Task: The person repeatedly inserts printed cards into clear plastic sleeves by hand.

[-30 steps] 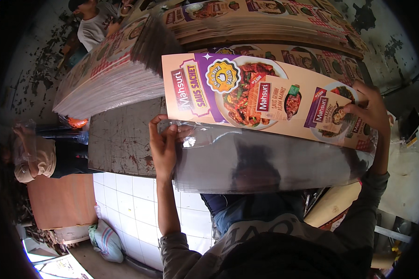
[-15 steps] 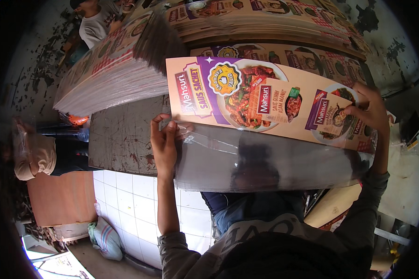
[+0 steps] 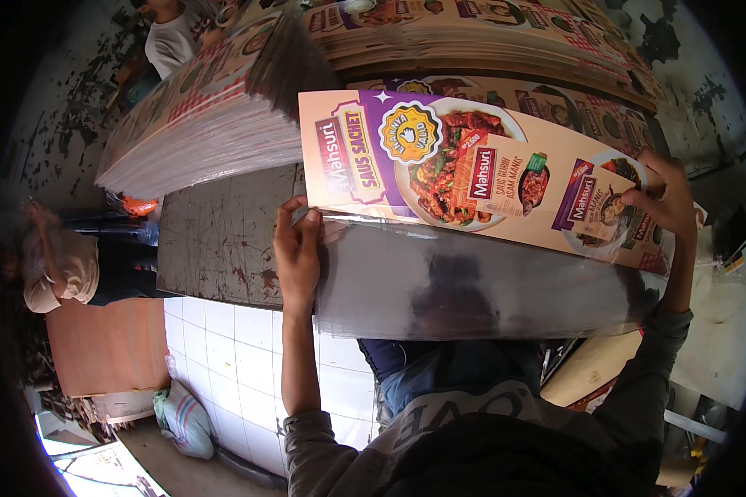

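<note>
A long printed cardboard sheet, peach and purple with pictures of food, lies slanted in front of me. Its right end is gripped by my right hand, thumb on the printed face. At the sheet's lower left corner, my left hand pinches the edge of a clear plastic sleeve, thumb against forefinger. The lower edge of the cardboard meets the upper edge of the sleeve; how far it reaches inside cannot be made out. Glossy sleeves lie stacked along the table's near edge, reflecting dark shapes.
A tall leaning stack of plastic-covered printed sheets stands at the left on the scratched grey table. More printed sheets are piled at the back. One person is at the far left, another at the left. A white sack rests on the floor.
The cardboard sheet has shifted slightly to the right, its left end tilting a little upward. My left hand has moved slightly right and up, still pinching the sleeve's edge.
</note>
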### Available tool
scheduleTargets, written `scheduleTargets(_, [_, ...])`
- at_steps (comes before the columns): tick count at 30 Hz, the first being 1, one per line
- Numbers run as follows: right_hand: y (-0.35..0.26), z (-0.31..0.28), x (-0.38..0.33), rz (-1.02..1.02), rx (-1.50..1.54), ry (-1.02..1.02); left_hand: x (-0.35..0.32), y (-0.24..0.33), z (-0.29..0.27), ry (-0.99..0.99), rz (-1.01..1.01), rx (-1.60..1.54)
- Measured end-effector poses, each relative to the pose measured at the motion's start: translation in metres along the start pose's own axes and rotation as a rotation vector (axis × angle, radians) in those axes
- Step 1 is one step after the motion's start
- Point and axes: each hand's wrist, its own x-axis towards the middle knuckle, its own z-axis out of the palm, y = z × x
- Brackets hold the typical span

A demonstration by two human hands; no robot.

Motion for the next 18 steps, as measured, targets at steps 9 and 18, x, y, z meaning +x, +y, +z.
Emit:
scheduleTargets(9, [0.001, -0.005, 0.002, -0.052, -0.066, -0.041, -0.004, 0.012, 0.009, 0.03, -0.023, -0.058])
scheduleTargets(18, [-0.035, 0.045, 0.037, 0.04, -0.344, -0.01, -0.002, 0.001, 0.001, -0.035, -0.048, -0.044])
